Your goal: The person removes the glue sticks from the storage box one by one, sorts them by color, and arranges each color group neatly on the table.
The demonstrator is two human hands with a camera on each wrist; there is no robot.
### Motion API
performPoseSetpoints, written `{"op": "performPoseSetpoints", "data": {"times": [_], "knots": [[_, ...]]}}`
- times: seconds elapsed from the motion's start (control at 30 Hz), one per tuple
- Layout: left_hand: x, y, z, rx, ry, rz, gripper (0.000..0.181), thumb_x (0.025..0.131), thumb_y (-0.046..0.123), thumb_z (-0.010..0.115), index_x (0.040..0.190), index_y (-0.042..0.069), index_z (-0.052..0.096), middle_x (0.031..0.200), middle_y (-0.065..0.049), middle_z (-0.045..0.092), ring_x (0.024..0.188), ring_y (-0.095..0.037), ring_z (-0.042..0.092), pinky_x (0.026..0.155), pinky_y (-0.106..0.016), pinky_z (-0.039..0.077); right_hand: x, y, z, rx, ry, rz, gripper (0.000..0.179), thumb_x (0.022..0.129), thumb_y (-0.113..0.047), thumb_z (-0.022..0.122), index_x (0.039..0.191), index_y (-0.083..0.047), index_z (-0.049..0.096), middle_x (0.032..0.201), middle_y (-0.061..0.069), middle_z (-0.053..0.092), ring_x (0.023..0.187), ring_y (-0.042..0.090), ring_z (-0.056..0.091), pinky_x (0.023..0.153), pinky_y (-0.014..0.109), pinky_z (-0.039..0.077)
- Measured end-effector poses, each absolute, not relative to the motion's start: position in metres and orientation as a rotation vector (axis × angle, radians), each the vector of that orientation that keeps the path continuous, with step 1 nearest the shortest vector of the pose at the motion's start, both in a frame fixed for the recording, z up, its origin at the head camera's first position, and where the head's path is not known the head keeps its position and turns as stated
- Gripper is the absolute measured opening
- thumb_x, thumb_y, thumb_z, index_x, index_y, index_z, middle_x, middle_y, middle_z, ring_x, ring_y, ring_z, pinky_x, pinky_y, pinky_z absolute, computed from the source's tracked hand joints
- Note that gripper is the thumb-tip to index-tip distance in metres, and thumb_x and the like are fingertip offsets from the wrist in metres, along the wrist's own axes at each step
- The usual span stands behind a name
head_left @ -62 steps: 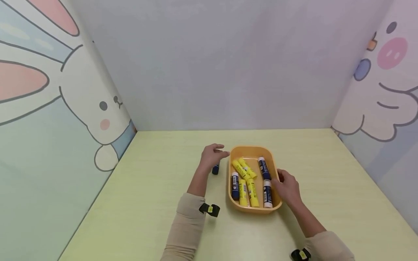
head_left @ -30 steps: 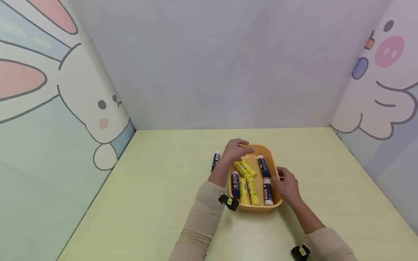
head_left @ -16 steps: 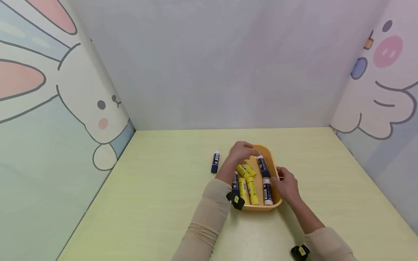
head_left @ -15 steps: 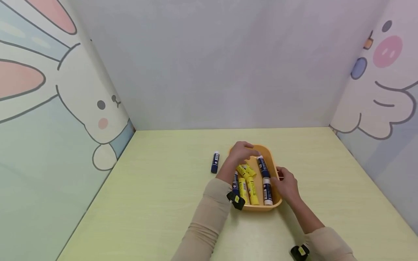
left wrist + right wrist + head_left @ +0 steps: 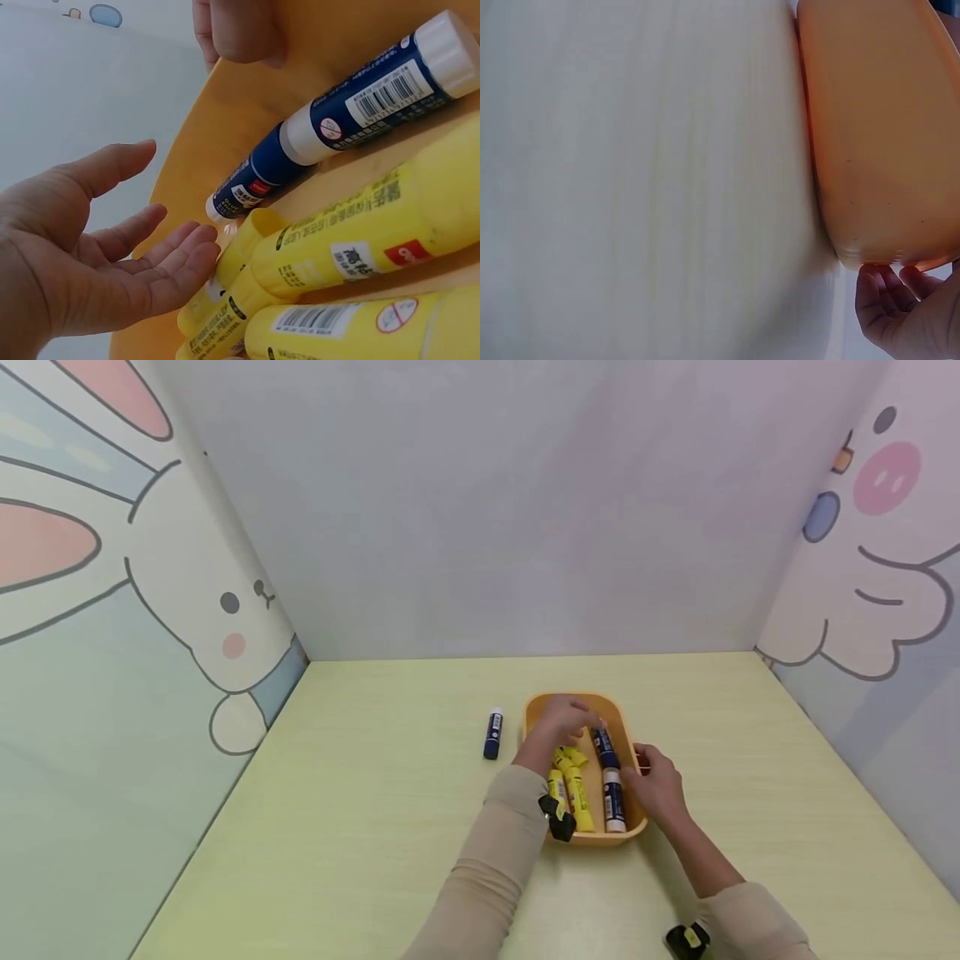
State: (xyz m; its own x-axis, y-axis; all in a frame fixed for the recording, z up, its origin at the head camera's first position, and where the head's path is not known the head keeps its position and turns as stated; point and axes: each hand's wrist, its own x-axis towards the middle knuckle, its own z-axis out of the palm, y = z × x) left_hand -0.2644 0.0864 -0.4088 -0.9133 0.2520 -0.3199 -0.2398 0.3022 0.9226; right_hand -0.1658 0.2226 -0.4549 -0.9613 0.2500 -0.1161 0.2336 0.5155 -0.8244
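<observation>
An orange plastic basket stands on the table, holding several yellow glue sticks and blue glue sticks. My left hand reaches into its far part. In the left wrist view that hand's fingers are spread and loosely bent, holding nothing. Their tips lie close to the far blue glue stick and over the ends of the yellow ones. My right hand grips the basket's right wall, thumb over the rim, fingers against the outside. My left forearm hides the basket's near left corner.
One blue glue stick with a white end lies on the table left of the basket. A plain back wall and side walls with cartoon animals enclose the pale table.
My left hand has moved from beside the loose blue glue stick rightward over the basket, then down into it. That glue stick stays on the table. My right hand keeps its hold on the basket.
</observation>
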Motion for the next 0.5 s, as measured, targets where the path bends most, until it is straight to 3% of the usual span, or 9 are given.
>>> {"op": "performPoseSetpoints", "data": {"times": [0.5], "knots": [[-0.272,0.105,-0.419,-0.046,2.144,1.706,0.051,0.075,0.009,0.078,0.122,0.003,0.058,0.115,-0.01,0.057,0.102,-0.034,0.058,0.085,-0.041,0.048,-0.166,0.222,-0.455,-0.42,-2.711,1.471,0.05,0.09,-0.011,0.053,0.134,0.007,0.037,0.119,0.028,0.049,0.104,0.038,0.051,0.081,0.046,0.05]]}}
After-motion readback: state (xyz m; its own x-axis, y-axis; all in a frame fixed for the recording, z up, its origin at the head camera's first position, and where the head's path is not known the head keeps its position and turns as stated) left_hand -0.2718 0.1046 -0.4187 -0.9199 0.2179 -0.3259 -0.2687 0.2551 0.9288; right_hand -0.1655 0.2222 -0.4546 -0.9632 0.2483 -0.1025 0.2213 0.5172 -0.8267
